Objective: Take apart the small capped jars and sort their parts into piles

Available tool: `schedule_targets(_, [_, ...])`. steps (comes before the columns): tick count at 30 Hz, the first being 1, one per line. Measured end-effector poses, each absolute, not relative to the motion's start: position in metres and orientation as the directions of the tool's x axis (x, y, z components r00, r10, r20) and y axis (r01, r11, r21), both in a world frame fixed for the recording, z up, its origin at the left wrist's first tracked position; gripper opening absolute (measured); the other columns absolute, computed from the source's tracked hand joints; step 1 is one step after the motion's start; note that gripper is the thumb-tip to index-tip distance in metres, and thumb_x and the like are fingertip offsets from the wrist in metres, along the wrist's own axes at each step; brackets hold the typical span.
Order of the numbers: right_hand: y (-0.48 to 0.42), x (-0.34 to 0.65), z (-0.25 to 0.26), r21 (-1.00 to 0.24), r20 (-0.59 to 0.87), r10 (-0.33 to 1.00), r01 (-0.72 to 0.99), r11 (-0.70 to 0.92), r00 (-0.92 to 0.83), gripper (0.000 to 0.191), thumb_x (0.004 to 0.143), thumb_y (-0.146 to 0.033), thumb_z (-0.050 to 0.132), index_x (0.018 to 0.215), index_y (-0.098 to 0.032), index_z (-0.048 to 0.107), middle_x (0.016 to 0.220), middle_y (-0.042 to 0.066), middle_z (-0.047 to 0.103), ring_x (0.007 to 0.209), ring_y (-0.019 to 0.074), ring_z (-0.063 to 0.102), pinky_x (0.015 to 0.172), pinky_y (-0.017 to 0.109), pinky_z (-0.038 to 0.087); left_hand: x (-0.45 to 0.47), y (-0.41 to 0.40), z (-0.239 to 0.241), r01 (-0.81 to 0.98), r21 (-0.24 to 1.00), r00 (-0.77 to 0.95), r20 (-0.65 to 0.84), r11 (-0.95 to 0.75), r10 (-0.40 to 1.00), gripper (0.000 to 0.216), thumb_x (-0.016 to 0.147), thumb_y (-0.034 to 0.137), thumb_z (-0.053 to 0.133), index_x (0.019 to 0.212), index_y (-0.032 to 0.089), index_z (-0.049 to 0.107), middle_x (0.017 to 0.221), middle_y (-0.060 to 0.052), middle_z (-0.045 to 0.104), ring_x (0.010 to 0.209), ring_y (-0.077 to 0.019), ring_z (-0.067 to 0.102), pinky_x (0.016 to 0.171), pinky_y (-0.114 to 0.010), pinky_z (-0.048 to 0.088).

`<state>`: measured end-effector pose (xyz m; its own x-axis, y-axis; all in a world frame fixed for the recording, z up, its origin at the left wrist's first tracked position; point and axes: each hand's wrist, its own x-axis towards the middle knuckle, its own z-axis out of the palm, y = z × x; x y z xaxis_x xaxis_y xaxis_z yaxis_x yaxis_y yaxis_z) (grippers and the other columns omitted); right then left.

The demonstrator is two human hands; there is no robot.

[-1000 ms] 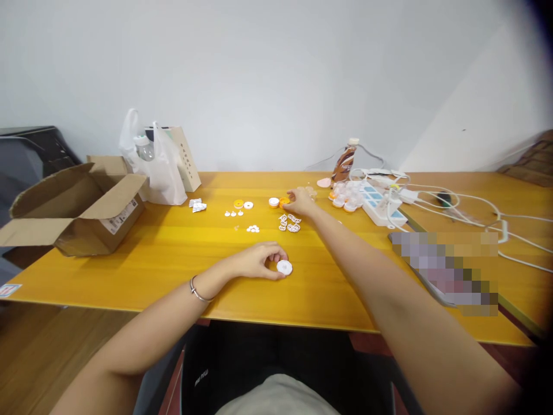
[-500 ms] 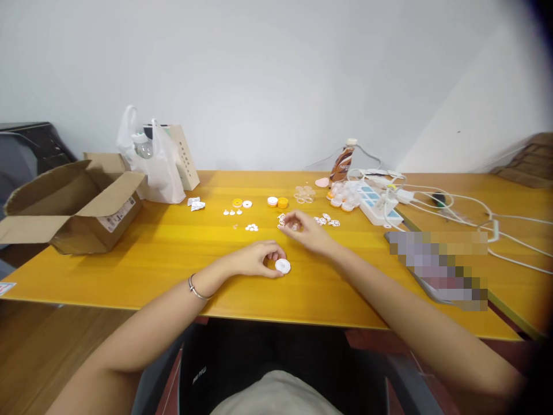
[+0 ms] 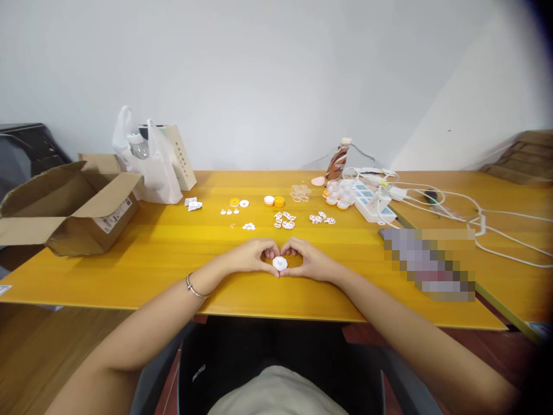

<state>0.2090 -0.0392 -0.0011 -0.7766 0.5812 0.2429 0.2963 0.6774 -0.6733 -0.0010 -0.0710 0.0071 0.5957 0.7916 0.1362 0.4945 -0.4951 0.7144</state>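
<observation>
A small round white disc (image 3: 280, 263) lies on the yellow table (image 3: 173, 253) just in front of me. My left hand (image 3: 250, 256) curls around its left side, fingers pinched against its edge. Meeting it from the right, my right hand (image 3: 309, 259) also has its fingertips closed on the disc. Farther back lie several small white perforated pieces (image 3: 284, 221), another cluster (image 3: 322, 219), white and orange caps (image 3: 273, 201) and tiny white buttons (image 3: 249, 226).
An open cardboard box (image 3: 69, 202) sits at the left, with a white plastic bag (image 3: 151, 167) behind it. A brown bottle (image 3: 337, 164), a power strip (image 3: 371, 204) with white cables (image 3: 453, 207) and a blurred flat item (image 3: 427, 259) occupy the right.
My right hand drew back from the far caps, passed over the perforated pieces, and now meets my left hand at the white disc. The left hand stayed put.
</observation>
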Motion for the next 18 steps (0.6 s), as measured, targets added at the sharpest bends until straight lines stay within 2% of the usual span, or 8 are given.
schedule_targets(4, [-0.039,0.210,-0.002,-0.637,0.254,0.553,0.293,0.713,-0.793,0.034,0.066,-0.045,0.069,0.084,-0.020,0.055,0.087,0.002,0.055,0.083,0.0164,0.051,0.076,0.029,0.039,-0.002,-0.073,0.012,0.442,0.767,0.614,0.119,-0.465,0.780,0.034,0.071,0.041,0.065,0.090,0.014,0.057,0.081,-0.003,0.060,0.074,-0.0114,0.055,0.065,-0.021,0.042])
schedule_targets(7, [-0.038,0.210,-0.003,-0.615,0.260,0.546,0.299,0.730,-0.796,0.033,0.067,-0.044,0.069,0.082,-0.019,0.055,0.085,0.002,0.055,0.081,0.0158,0.050,0.075,0.028,0.039,-0.001,-0.073,0.013,0.458,0.735,0.629,0.129,-0.500,0.766,0.026,0.078,0.037,0.058,0.086,0.013,0.061,0.081,-0.004,0.063,0.072,-0.0107,0.056,0.064,-0.020,0.043])
schedule_targets(11, [-0.037,0.209,-0.003,-0.600,0.257,0.533,0.299,0.742,-0.806,0.030,0.068,-0.043,0.068,0.081,-0.019,0.055,0.083,0.001,0.054,0.080,0.0155,0.050,0.074,0.028,0.038,0.003,-0.072,0.013,0.491,0.691,0.627,0.141,-0.530,0.766,0.021,0.078,0.031,0.058,0.087,0.012,0.063,0.080,-0.004,0.064,0.072,-0.0111,0.058,0.065,-0.020,0.044])
schedule_targets(18, [-0.036,0.209,-0.004,-0.604,0.257,0.531,0.295,0.741,-0.808,0.029,0.069,-0.043,0.067,0.081,-0.019,0.056,0.083,0.001,0.055,0.080,0.0150,0.051,0.074,0.027,0.038,0.004,-0.077,0.022,0.584,0.498,0.668,0.154,-0.641,0.728,0.020,0.082,0.030,0.055,0.084,0.014,0.065,0.082,-0.005,0.065,0.071,-0.0111,0.058,0.067,-0.020,0.043])
